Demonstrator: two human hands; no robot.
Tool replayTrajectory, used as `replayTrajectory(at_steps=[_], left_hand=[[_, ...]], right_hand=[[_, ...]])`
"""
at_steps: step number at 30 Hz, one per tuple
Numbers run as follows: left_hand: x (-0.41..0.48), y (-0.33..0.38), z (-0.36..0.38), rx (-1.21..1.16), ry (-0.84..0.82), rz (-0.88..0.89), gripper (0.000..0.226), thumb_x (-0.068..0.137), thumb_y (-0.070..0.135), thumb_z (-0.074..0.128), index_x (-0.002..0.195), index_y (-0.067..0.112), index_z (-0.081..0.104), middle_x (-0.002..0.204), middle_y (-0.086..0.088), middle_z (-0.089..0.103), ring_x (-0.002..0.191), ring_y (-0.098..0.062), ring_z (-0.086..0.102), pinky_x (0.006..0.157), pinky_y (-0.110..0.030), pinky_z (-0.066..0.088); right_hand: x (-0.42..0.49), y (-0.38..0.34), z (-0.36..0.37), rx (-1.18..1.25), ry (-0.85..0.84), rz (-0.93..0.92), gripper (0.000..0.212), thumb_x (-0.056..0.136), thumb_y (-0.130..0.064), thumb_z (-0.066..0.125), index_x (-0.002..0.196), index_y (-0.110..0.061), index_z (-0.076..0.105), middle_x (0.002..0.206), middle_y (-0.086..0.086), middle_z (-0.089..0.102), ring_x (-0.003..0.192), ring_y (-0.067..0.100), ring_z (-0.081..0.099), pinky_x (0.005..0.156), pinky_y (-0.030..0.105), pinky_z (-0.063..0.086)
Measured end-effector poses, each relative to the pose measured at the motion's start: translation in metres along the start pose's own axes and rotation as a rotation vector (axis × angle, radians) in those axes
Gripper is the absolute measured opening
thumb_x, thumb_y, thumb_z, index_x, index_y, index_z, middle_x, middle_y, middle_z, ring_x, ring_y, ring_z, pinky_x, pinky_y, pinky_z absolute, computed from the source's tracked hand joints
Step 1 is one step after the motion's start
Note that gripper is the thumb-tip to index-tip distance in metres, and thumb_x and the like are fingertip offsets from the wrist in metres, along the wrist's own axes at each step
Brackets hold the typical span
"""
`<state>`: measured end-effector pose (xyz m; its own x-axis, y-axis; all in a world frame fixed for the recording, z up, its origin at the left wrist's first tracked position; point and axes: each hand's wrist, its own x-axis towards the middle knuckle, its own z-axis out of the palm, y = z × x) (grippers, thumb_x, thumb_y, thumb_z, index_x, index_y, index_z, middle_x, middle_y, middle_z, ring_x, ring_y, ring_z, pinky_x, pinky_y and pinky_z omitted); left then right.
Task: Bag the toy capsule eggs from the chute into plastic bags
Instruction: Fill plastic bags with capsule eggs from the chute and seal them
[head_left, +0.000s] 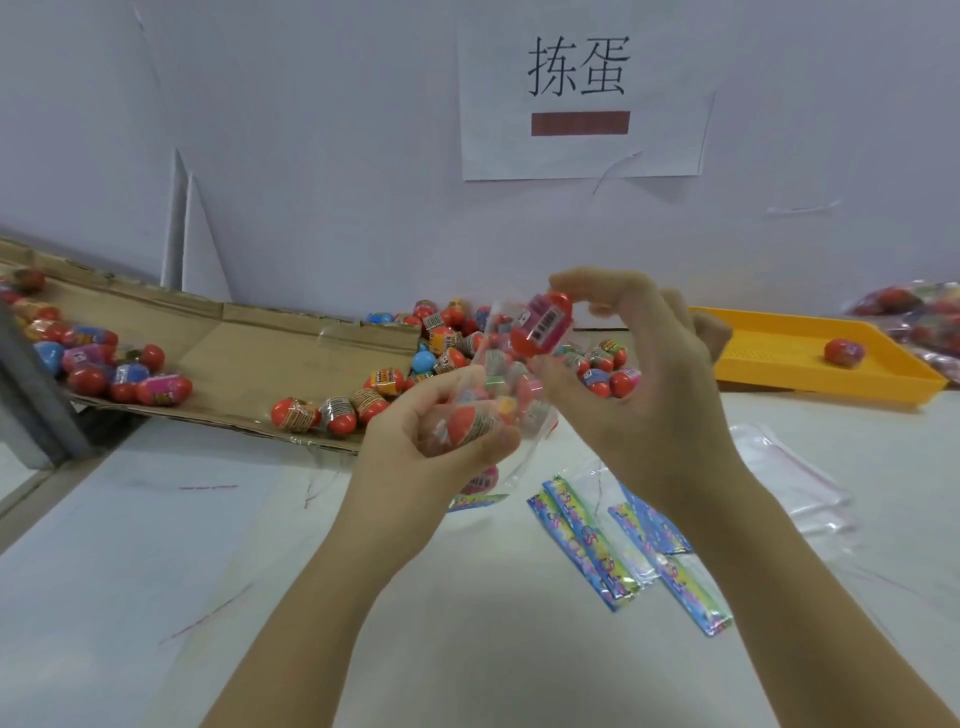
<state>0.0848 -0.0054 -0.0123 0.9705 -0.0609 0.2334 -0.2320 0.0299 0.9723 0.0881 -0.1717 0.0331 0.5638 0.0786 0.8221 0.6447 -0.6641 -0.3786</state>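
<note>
Held nearest, a clear plastic bag (511, 400) part-filled with eggs is clenched in the left hand (436, 431); a red plastic capsule egg (540, 323) is pinched by the right hand (634, 374) at its mouth. The mouth should be kept wide, probably. Beyond, eggs lie on the brown cardboard chute (228, 358). "拣蛋" is read on the white paper sign (579, 93)

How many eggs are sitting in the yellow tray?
1. A single red egg lies on the floor of the yellow tray, toward its right end. The right hand covers the tray's left corner, so another might hide there.
</note>
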Motion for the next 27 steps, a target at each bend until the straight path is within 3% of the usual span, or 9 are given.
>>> replayTrajectory(at_steps=[3,7,11,12,17,20,22,25,27], left_hand=[[-0.001,0.0,0.001,-0.015,-0.038,0.017,0.056,0.052,0.037,0.082,0.106,0.037,0.069,0.097,0.008,0.076,0.086,-0.011,0.073,0.066,-0.024,0.058],[-0.001,0.0,0.001,-0.054,-0.058,0.009,0.062,0.05,0.033,0.084,0.11,0.036,0.066,0.1,0.005,0.076,0.091,-0.018,0.073,0.07,-0.029,0.059],[-0.001,0.004,0.002,-0.126,-0.067,-0.001,0.067,0.048,0.032,0.084,0.112,0.027,0.067,0.099,0.001,0.077,0.091,-0.018,0.074,0.067,-0.023,0.057],[-0.002,0.005,0.002,-0.137,-0.072,-0.004,0.066,0.048,0.032,0.084,0.112,0.026,0.067,0.099,0.0,0.077,0.089,-0.019,0.074,0.066,-0.023,0.057],[-0.001,0.005,-0.001,-0.146,-0.053,-0.01,0.062,0.053,0.035,0.079,0.113,0.026,0.067,0.098,0.0,0.077,0.093,-0.017,0.073,0.071,-0.026,0.059],[0.0,0.005,-0.002,-0.152,-0.045,-0.031,0.059,0.057,0.037,0.077,0.114,0.026,0.067,0.099,0.001,0.077,0.096,-0.016,0.072,0.075,-0.026,0.059],[0.0,0.005,-0.002,-0.156,-0.033,-0.038,0.049,0.059,0.037,0.076,0.107,0.026,0.071,0.099,0.001,0.077,0.095,-0.016,0.073,0.071,-0.026,0.06],[-0.002,0.007,-0.001,-0.152,-0.014,-0.038,0.033,0.064,0.035,0.072,0.097,0.029,0.075,0.096,0.001,0.077,0.087,-0.015,0.073,0.062,-0.024,0.058],[-0.002,0.008,-0.001,-0.15,-0.011,-0.034,0.035,0.067,0.034,0.07,0.101,0.027,0.074,0.095,-0.001,0.077,0.082,-0.015,0.073,0.06,-0.025,0.058]], right_hand=[[0.001,0.0,-0.003,-0.192,0.012,-0.07,0.039,0.069,-0.014,0.081,0.105,-0.02,0.067,0.093,-0.019,0.064,0.093,0.008,0.052,0.089,-0.003,0.01],[0.003,-0.004,-0.007,-0.159,-0.045,-0.081,0.034,0.068,-0.014,0.072,0.101,-0.022,0.069,0.096,-0.014,0.066,0.097,0.011,0.051,0.087,-0.007,0.008],[0.002,-0.003,-0.01,-0.109,-0.157,0.042,0.031,0.071,-0.035,0.051,0.097,-0.043,0.065,0.125,-0.02,0.053,0.117,0.002,0.035,0.093,0.021,0.013],[0.002,-0.002,-0.011,-0.109,-0.172,0.055,0.032,0.07,-0.035,0.049,0.096,-0.044,0.066,0.13,-0.022,0.049,0.12,0.0,0.032,0.094,0.022,0.011],[0.004,0.002,-0.015,-0.022,-0.223,0.079,0.027,0.074,-0.024,0.052,0.081,-0.041,0.072,0.136,-0.02,0.046,0.123,0.002,0.029,0.091,-0.002,0.003],[0.005,0.002,-0.014,0.035,-0.26,0.111,0.024,0.079,-0.032,0.049,0.069,-0.039,0.07,0.13,-0.019,0.051,0.123,-0.004,0.028,0.087,-0.004,0.007],[0.006,0.002,-0.013,0.103,-0.291,0.158,0.027,0.078,-0.046,0.044,0.068,-0.043,0.068,0.124,-0.024,0.052,0.122,-0.002,0.03,0.093,0.004,0.011],[0.007,0.006,-0.012,0.268,-0.191,0.259,0.025,0.071,-0.053,0.048,0.088,-0.047,0.065,0.118,-0.024,0.053,0.119,-0.002,0.042,0.096,0.016,0.028],[0.009,0.008,-0.013,0.405,-0.167,0.367,0.044,0.063,-0.057,0.058,0.107,-0.049,0.056,0.119,-0.022,0.054,0.111,-0.006,0.05,0.088,0.019,0.042]])
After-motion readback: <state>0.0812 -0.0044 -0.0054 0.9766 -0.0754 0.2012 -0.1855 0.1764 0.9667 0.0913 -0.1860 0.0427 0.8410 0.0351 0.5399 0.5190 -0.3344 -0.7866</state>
